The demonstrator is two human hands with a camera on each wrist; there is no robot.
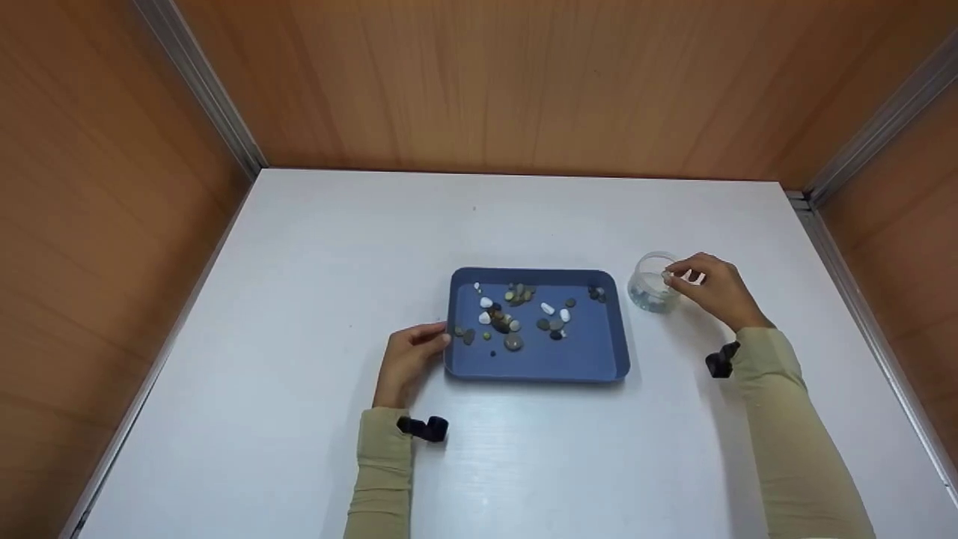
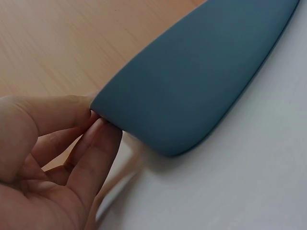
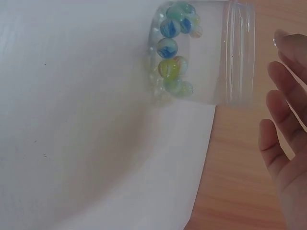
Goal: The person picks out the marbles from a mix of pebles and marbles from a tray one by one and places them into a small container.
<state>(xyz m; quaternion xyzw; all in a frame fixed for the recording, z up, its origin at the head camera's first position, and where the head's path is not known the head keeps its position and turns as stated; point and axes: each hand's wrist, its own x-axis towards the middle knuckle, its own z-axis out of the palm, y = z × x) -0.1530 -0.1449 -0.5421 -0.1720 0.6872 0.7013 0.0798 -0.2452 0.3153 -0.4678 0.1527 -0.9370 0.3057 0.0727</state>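
A blue rectangular tray [image 1: 591, 359] lies on the table with several pebbles, white, grey, brown and dark, scattered over its floor. My left hand [image 1: 410, 358] pinches the tray's left side; in the left wrist view, thumb and fingers [image 2: 98, 148] meet at the rim. To the right of the tray stands a clear round jar [image 1: 644, 296], open at the top. Glass marbles [image 3: 168, 48] with blue, yellow and green swirls lie at its bottom. Over the jar's right rim, my right hand [image 1: 711, 288] pinches a small pale marble [image 1: 666, 277] between thumb and fingertips.
The white table [image 1: 329, 284] runs back to a wood-grain panel [image 1: 479, 82]. Similar panels with metal corner strips [image 1: 209, 82] close off the left and right sides. A black camera [image 1: 722, 361] is strapped on each wrist.
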